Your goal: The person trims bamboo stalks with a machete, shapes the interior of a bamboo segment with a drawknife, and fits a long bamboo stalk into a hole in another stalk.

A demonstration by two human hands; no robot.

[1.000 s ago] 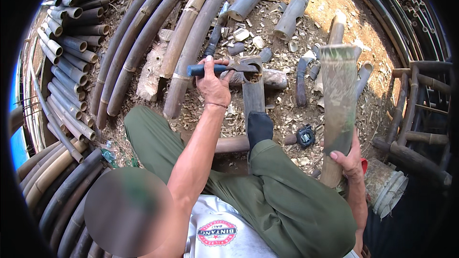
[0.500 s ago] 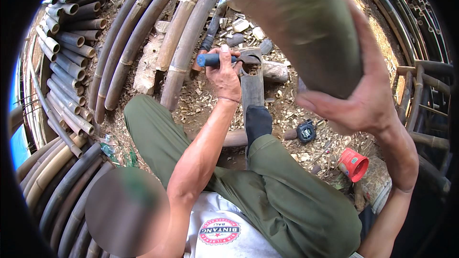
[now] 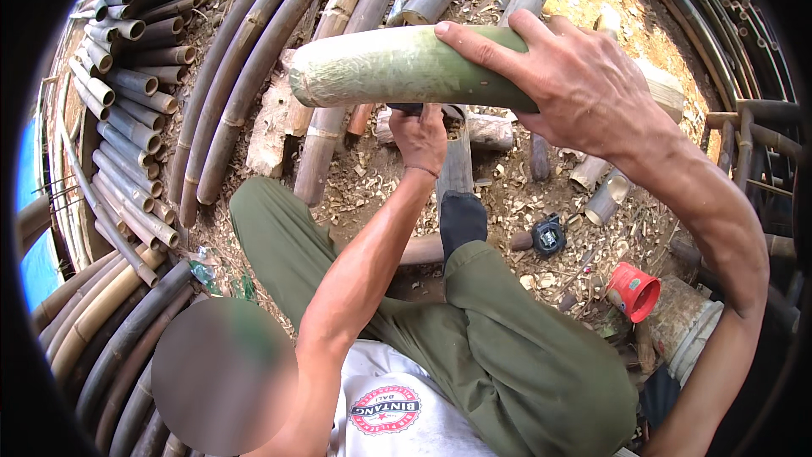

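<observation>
My right hand (image 3: 584,89) is wrapped round one end of a thick green bamboo length (image 3: 381,68), held level in the air and pointing left. Just below it, my left hand (image 3: 420,142) is closed on a chisel, most of which the green bamboo covers; a dark bit of it shows at the fingers. Its blade end meets a notch in a grey bamboo pole (image 3: 457,165), which lies lengthwise away from me. My foot in a dark sock (image 3: 463,216) presses on this pole. A short round crosspiece (image 3: 489,132) lies under the pole's far part.
Long bamboo poles (image 3: 245,76) lie to the left, with stacked cut tubes (image 3: 127,135) beyond. To the right are a black tape measure (image 3: 548,237), a red cup (image 3: 633,292) and a pale bucket (image 3: 683,326). Wood chips (image 3: 364,203) cover the ground.
The green bamboo has swung down and left from close to the camera, and now hangs level over the chisel. My left hand stays closed on the chisel at the pole.
</observation>
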